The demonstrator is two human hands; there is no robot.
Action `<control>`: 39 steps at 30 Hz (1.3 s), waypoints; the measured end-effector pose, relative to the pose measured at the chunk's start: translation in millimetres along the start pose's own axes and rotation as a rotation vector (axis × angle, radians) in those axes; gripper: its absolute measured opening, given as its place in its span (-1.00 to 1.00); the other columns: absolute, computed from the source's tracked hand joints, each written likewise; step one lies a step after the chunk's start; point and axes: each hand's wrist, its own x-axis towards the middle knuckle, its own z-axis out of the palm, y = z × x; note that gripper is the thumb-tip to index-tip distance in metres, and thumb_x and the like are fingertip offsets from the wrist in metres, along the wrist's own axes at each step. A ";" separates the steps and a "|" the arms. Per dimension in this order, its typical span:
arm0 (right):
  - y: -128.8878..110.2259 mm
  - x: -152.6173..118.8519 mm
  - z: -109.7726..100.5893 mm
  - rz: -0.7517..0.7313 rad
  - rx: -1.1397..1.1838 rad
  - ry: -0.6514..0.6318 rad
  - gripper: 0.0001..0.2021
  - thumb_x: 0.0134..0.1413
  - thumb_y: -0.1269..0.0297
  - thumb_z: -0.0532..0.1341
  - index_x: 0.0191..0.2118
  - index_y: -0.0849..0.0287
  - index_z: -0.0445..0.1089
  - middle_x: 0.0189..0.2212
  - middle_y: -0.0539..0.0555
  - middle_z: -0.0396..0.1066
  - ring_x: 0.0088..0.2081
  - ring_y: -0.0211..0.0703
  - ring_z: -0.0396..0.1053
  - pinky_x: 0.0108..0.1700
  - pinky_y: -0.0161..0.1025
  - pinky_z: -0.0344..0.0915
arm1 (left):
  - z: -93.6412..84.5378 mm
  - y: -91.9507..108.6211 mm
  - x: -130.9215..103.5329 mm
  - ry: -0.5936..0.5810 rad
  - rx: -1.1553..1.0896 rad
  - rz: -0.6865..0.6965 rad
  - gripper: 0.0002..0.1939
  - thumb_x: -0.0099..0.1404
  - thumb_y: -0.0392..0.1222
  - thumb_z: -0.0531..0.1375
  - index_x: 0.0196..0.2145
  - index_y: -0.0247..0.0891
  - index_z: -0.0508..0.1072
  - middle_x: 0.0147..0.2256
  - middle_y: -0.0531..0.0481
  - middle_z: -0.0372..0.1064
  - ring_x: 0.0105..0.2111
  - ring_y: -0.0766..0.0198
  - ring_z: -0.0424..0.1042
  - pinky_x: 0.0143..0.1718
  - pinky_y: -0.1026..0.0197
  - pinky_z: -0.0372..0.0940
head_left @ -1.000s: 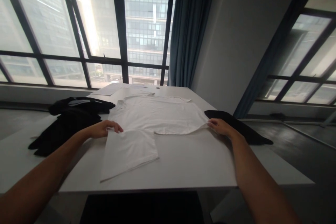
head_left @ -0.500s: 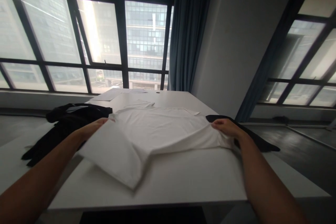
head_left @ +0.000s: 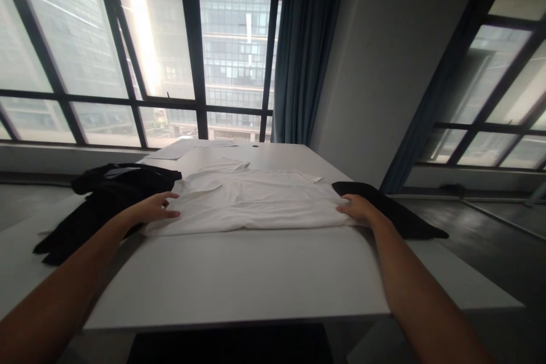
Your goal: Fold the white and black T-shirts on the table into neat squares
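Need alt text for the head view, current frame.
Two bare hands rest on a folded white shirt on a white table, the left hand at its left end, the right hand at its right. Black garments lie on the left, a dark cloth on the right; large windows behind.

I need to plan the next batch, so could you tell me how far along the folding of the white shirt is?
The white shirt lies on the table with its near side folded over. The left hand and right hand rest flat at its two ends. It is still a long strip, so further folds look left. Dark garments beside it look unfolded.
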 end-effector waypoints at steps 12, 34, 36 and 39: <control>5.0 4.8 0.7 0.149 -0.030 0.081 -0.33 0.05 -0.01 0.28 0.18 0.35 0.31 0.04 0.42 0.42 0.03 0.19 0.42 0.06 -0.04 0.31 | -5.0 -10.3 -6.1 -0.052 -0.013 -0.052 -0.02 -0.21 0.20 0.36 0.16 -0.29 0.38 -0.18 -0.18 0.55 -0.08 -0.08 0.52 -0.03 0.12 0.38; 25.3 1.1 -13.9 0.100 -0.206 -0.030 -0.57 0.00 0.22 0.33 0.03 0.18 0.47 -0.22 0.21 0.56 -0.17 0.02 0.50 -0.07 -0.16 0.34 | -22.8 -25.2 -19.2 -0.157 -0.020 -0.008 -0.22 -0.32 0.15 0.41 -0.06 -0.11 0.54 -0.21 -0.09 0.57 -0.04 -0.11 0.50 -0.04 0.12 0.39; 25.2 -2.4 -17.3 0.130 -0.246 -0.073 -0.56 -0.06 0.21 0.36 0.01 0.16 0.49 -0.19 0.26 0.55 -0.12 0.08 0.49 -0.08 -0.12 0.34 | -25.6 -28.4 -22.9 -0.258 0.010 -0.036 -0.19 -0.35 0.11 0.43 -0.04 -0.09 0.54 -0.22 -0.09 0.58 -0.08 -0.13 0.52 -0.05 0.10 0.39; 14.1 -7.1 -20.4 0.119 -0.319 -0.044 -0.56 -0.04 0.22 0.34 0.03 0.10 0.48 -0.09 0.33 0.52 -0.07 0.14 0.47 -0.09 -0.06 0.32 | -25.9 -26.1 -24.9 -0.290 0.066 -0.046 -0.13 -0.32 0.17 0.41 0.02 -0.12 0.52 -0.26 -0.09 0.59 -0.17 -0.14 0.55 -0.10 0.06 0.40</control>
